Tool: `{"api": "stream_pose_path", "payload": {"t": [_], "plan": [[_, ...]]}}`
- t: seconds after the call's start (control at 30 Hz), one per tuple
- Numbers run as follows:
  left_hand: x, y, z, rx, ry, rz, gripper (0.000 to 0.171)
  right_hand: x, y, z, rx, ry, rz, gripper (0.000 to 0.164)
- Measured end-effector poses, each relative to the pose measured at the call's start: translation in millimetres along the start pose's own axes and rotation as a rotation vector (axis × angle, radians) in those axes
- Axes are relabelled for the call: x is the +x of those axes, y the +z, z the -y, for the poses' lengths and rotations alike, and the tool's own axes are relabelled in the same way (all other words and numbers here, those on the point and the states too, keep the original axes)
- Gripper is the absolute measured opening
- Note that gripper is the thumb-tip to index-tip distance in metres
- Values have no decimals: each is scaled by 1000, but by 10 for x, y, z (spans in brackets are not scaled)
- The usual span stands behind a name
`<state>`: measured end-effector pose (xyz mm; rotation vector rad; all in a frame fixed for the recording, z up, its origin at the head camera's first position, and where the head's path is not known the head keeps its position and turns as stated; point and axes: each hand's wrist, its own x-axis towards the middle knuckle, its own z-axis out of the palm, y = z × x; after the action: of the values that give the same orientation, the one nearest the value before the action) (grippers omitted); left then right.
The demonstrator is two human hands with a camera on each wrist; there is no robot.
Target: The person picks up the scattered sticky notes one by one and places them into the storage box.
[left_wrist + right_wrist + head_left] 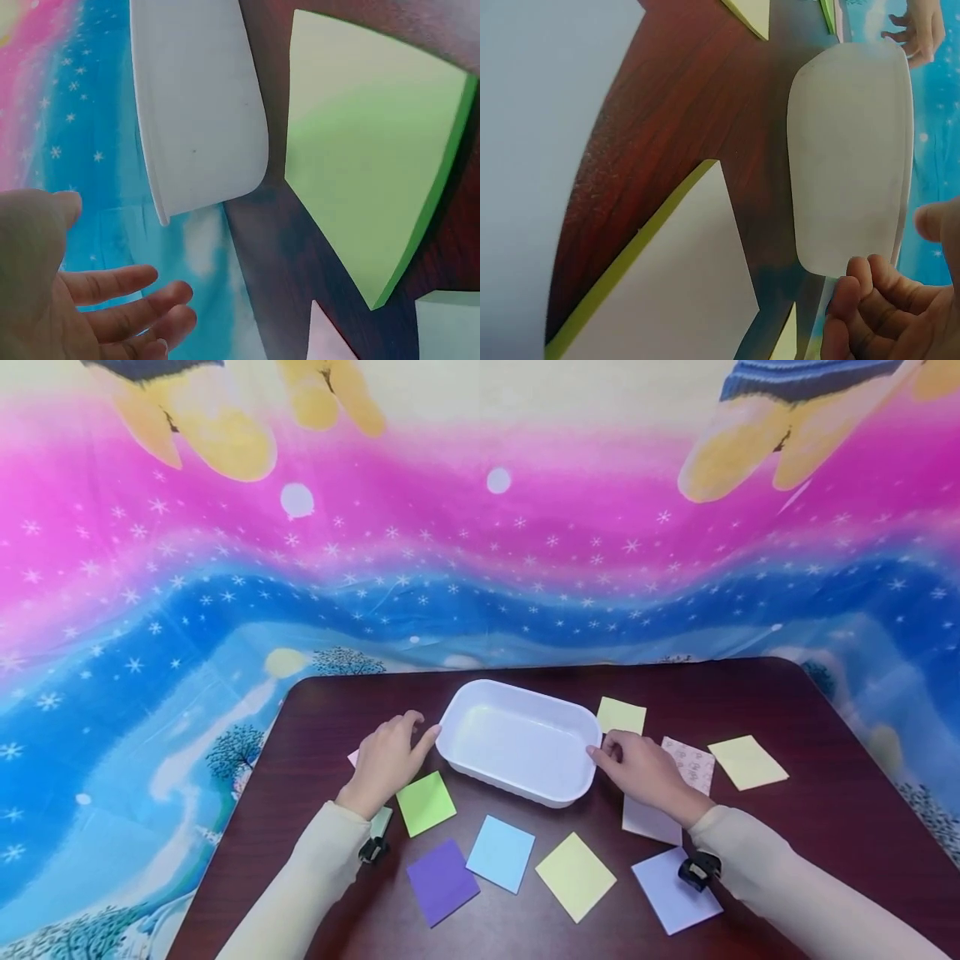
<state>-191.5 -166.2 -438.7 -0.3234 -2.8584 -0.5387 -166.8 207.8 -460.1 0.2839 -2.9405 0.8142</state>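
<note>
A white plastic basin with rounded corners stands on the table between both hands. My left hand is at its left end, thumb near the rim; the left wrist view shows relaxed, spread fingers with a gap to the basin. At the right end is my right hand, its thumb at the rim in the head view. In the right wrist view its loosely bent fingertips lie by the basin's end, the thumb standing apart from them. Beside the left hand lies a green sticky note pad.
Purple, light blue, yellow and lavender pads lie in front on the dark table. A patterned pad is partly under the right hand; yellow pads lie further right and behind. A printed cloth hangs behind.
</note>
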Motion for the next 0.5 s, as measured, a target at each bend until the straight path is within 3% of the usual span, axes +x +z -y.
{"api": "stream_pose_path", "payload": {"t": [0.27, 0.5], "plan": [[150, 104, 5, -33, -34, 94, 36, 36, 24, -16, -3, 8, 14, 31], [190, 158, 5, -3, -25, 121, 26, 47, 28, 14, 6, 14, 20, 32]]}}
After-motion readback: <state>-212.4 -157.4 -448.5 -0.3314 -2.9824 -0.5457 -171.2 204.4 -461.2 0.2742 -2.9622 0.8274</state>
